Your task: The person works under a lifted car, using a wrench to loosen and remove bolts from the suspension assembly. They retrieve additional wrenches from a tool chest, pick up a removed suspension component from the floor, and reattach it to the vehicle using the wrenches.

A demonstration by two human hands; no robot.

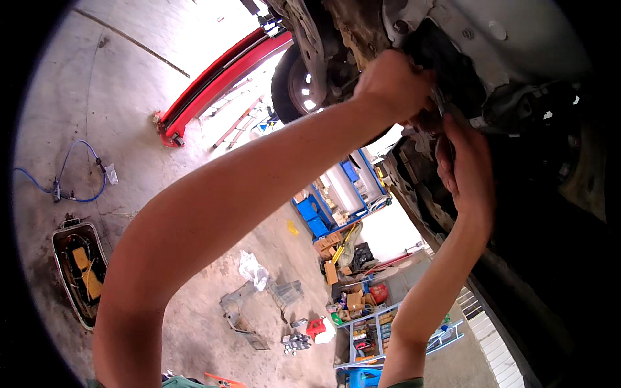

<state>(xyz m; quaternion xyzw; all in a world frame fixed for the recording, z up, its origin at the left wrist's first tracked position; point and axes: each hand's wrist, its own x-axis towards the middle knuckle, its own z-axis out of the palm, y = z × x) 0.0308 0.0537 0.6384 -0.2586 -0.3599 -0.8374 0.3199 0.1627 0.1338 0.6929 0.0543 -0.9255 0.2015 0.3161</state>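
Both my arms reach up to the underside of a raised car (pixel 517 45). My left hand (pixel 393 83) is closed in a fist close to the dark suspension parts, and its fingers hide whatever is in them. Just below and to the right, my right hand (pixel 467 158) is closed around the lower end of a thin silver metal bar (pixel 440 102). The bar runs up beside the left hand's fingers; its far end is lost among dark parts. A wheel (pixel 297 84) hangs to the left of the left hand.
A red lift post (pixel 213 84) stands at the upper left. On the floor lie a blue hose (pixel 103 184), an oily tray (pixel 59 258), dark plastic panels (pixel 242 317) and a red-and-white jug (pixel 319 330). Shelves (pixel 352 343) of parts line the background.
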